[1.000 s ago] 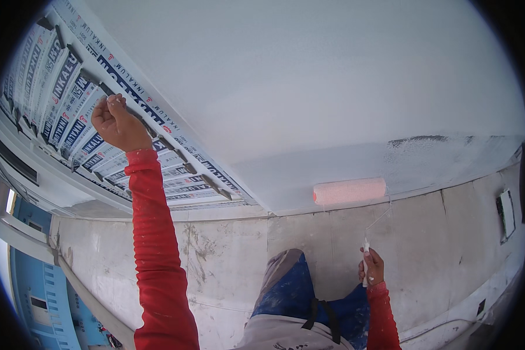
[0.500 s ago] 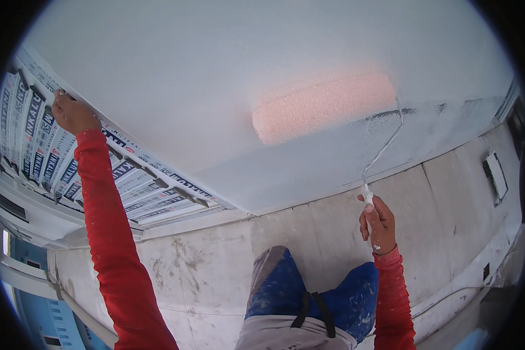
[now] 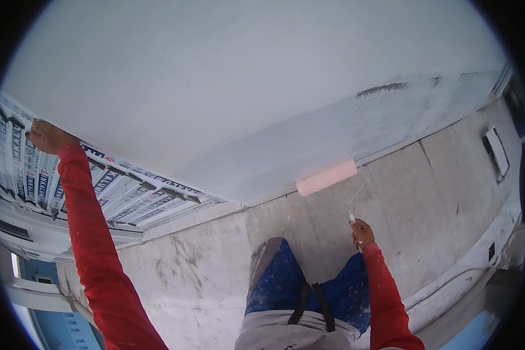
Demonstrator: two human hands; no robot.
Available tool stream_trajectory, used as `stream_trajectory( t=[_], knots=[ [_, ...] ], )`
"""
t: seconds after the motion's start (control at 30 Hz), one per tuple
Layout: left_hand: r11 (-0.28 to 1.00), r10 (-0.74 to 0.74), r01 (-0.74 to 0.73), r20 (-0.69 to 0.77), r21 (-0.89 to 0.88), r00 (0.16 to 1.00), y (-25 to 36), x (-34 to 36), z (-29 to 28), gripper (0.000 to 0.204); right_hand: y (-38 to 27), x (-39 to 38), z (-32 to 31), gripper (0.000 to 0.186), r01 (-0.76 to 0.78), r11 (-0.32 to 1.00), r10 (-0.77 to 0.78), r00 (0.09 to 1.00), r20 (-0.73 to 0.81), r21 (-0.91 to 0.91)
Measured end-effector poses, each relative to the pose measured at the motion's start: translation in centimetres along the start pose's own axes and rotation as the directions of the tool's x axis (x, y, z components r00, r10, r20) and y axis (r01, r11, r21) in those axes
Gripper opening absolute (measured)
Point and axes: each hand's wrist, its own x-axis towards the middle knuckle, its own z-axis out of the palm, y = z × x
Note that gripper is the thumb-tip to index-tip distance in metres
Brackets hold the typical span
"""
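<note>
My right hand [image 3: 363, 233] is closed round the white handle of a paint roller [image 3: 326, 177]. The roller's pale pink sleeve lies low, along the bottom of the wall [image 3: 262, 93], where it meets the floor. Fresh white-grey paint covers the upper wall, while a darker, patchy band [image 3: 385, 116] runs along its lower right part. On the left, my left hand [image 3: 49, 137] grips the edge of a louvred frame [image 3: 116, 169] wrapped in printed protective film. Its fingertips are partly hidden behind the frame.
A pale, stained board floor [image 3: 186, 256] stretches under my legs. At the right lies a small rectangular tray or plate [image 3: 496, 153] with a dark edge. Dark clips line the louvres. Blue walls [image 3: 64, 326] show beyond a ledge at the lower left.
The roller has gone down from the middle of the wall to its foot, and my right hand has gone lower with it. My left hand still grips the frame; the view has shifted slightly.
</note>
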Motion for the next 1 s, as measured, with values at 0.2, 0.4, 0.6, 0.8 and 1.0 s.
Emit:
stream_trajectory(
  t=[0.2, 0.4, 0.6, 0.8, 1.0],
  knots=[
    [0.999, 0.029, -0.027, -0.056, 0.021, 0.998, 0.6, -0.3, 0.4, 0.037, 0.1, 1.2, -1.0, 0.037, -0.09, 0.995, 0.088, 0.995, 0.037, 0.051],
    [0.998, 0.056, -0.057, -0.047, -0.007, 0.997, 0.2, 0.2, 0.0, 0.041, -3.4, -2.6, -1.4, 0.037, 0.019, 0.987, -0.034, 0.995, 0.095, 0.16],
    [0.996, 0.081, -0.083, -0.107, -0.015, 0.991, 0.1, 0.2, 0.5, 0.04, -12.4, -8.8, -0.8, 0.039, 0.244, 0.94, -0.266, 0.962, 0.062, 0.24],
    [0.997, 0.036, -0.036, -0.002, 0.066, 0.999, -0.9, 0.7, -0.1, 0.036, -23.4, -11.5, -1.1, 0.042, 0.544, 0.81, -0.558, 0.83, -0.001, 0.217],
    [0.995, 0.07, -0.067, -0.043, 0.071, 0.997, -3.0, 2.9, -0.6, 0.037, -21.8, -8.3, -2.5, 0.041, 0.564, 0.804, -0.577, 0.817, 0.013, 0.189]
  ],
)
